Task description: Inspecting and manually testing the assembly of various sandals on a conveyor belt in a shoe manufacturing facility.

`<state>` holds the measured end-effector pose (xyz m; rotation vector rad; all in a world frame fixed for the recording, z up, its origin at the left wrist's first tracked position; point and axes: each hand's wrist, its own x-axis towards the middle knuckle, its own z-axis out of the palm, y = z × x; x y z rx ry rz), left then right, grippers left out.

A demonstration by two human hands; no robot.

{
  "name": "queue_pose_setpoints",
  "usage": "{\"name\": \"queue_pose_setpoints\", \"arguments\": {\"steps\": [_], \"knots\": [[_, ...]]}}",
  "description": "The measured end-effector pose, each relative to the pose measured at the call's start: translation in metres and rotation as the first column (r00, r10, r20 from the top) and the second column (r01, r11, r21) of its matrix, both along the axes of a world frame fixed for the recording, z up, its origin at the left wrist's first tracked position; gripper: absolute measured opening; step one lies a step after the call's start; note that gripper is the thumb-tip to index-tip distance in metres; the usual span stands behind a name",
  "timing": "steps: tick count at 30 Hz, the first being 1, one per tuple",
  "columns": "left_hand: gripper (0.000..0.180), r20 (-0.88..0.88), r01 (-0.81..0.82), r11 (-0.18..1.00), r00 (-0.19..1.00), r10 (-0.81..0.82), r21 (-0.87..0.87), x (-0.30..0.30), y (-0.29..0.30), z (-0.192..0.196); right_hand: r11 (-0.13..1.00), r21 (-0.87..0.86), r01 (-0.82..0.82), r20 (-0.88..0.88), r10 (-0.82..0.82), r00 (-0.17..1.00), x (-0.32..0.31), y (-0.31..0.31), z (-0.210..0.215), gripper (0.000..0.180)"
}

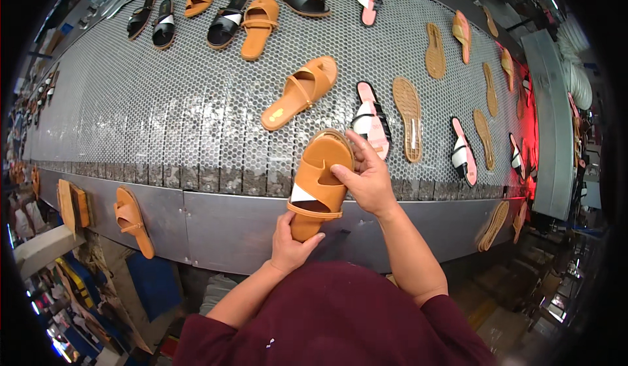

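Observation:
Between my two hands is a tan sandal point(320, 186), toe pointing away, held above the near edge of a metal mesh conveyor point(216, 91). My left hand point(291, 245) grips its heel from below. At the toe, my right hand point(367, 179) holds the right side, thumb on top of the strap and fingers along the rim. A pale sole edge shows around the toe; the underside is hidden. Just beyond lies another tan sandal point(301, 92). A pink and white sandal with black straps point(370, 121) rests behind my right hand.
Several loose tan soles, such as one point(409, 119), lie to the right. Black sandals point(229, 19) and tan ones point(260, 28) are at the far left. A metal ledge point(222, 232) in front bears a tan sandal point(133, 221). At right stands a grey machine housing point(549, 124) beside red light.

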<state>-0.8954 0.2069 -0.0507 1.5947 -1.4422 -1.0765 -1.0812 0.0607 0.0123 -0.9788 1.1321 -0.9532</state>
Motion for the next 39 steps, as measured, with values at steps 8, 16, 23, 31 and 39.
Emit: {"name": "queue_pose_setpoints", "arguments": {"steps": [8, 16, 23, 31, 39], "knots": [[0.058, -0.546, 0.172, 0.869, 0.828, 0.127, 0.463, 0.021, -0.016, -0.017, 0.961, -0.105, -0.257, -0.269, 0.221, 0.937, -0.055, 0.048, -0.034, 0.059], [0.036, -0.667, 0.583, 0.698, 0.717, -0.201, 0.416, -0.027, -0.128, -0.016, 0.914, -0.174, -0.367, -0.497, 0.240, 0.834, -0.068, 0.063, -0.042, 0.055], [0.034, -0.662, 0.542, 0.717, 0.734, -0.151, 0.438, -0.034, -0.116, -0.031, 0.835, -0.432, -0.341, -0.623, -0.003, 0.782, -0.069, 0.062, -0.058, 0.031], [0.033, -0.659, 0.565, 0.726, 0.723, -0.207, 0.393, -0.038, -0.117, -0.031, 0.934, -0.277, -0.225, -0.506, 0.057, 0.860, -0.069, 0.064, -0.061, 0.022], [0.038, -0.773, 0.725, 0.562, 0.595, -0.220, 0.398, -0.028, -0.134, -0.018, 0.861, -0.400, -0.316, -0.649, -0.022, 0.761, -0.075, 0.067, -0.053, 0.021]]}}
